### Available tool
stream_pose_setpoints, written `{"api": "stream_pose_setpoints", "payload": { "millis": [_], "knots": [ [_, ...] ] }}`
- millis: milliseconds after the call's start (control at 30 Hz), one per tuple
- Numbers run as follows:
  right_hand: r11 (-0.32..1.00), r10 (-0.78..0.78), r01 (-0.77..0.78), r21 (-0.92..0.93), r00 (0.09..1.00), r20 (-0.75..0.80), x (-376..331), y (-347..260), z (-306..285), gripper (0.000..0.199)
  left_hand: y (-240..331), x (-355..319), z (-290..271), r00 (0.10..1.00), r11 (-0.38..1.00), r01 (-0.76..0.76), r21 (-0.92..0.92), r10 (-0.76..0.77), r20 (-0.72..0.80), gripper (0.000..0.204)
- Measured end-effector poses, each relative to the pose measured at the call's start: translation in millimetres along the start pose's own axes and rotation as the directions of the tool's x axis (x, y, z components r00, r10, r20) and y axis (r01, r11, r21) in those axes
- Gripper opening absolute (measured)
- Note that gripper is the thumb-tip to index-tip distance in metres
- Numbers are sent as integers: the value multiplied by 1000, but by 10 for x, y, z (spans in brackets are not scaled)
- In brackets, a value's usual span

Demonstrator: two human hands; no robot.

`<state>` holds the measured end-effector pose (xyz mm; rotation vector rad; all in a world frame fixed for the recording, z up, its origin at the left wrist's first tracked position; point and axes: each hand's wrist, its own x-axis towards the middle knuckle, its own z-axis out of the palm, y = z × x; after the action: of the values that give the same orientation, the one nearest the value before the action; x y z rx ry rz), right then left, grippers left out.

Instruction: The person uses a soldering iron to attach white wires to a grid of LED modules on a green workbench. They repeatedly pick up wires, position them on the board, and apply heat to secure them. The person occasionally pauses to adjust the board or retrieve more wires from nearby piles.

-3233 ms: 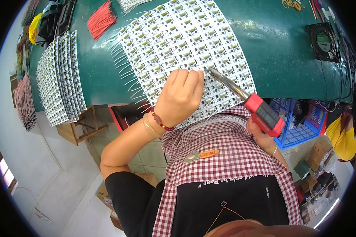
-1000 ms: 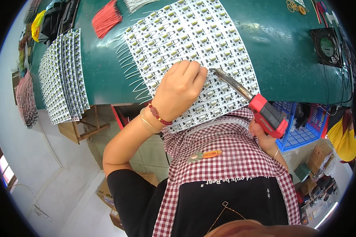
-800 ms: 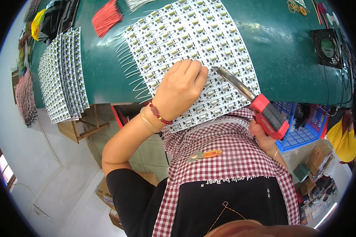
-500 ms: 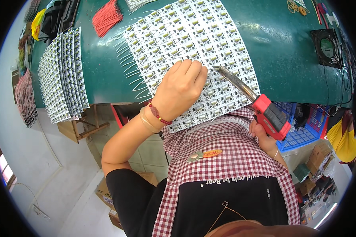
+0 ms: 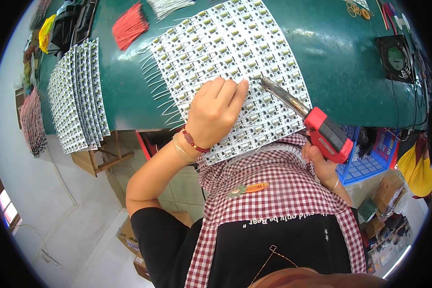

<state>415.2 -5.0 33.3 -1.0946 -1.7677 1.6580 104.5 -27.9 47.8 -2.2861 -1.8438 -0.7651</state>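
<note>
My L hand point(image 5: 215, 111) over PCB sheet point(image 5: 242, 41), 12 o'clock – fingers bunched, can't tell what's pinched. My R hand point(image 5: 320, 165) wraps iron point(image 5: 320, 126), tip 2 o'clock of L – prob. soldering; next calls for steady tip.

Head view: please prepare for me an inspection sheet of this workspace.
Surface: glossy green tabletop, reflecting light.
Work things: white rectangular circuit-board sheet with pale wires along its left edge; red-and-black-handled metal soldering iron, its tip over the sheet, contact unclear.
Clutter: red wire bundle, white wire bundle.
Hands: left hand over the sheet, fingertips hidden; right hand gripping the iron.
Cables: thin black cable near the square black fan.
Surroundings: blue plastic crate at right.
</note>
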Motion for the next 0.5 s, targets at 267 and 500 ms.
{"api": "stream_pose_setpoints", "payload": {
  "millis": [267, 500],
  "knots": [
    [1000, 9, -9, -1, 1000, 28, 98, -104, 50, 24, 4, 6, 48, 999, 999, -29, -14, 29, -14, 30],
    [994, 65, -63, -88, 998, 12, 44, -89, 58, 23, 24, -3, 70, 998, 998, -55, 11, 55, -4, 29]
  ]
}}
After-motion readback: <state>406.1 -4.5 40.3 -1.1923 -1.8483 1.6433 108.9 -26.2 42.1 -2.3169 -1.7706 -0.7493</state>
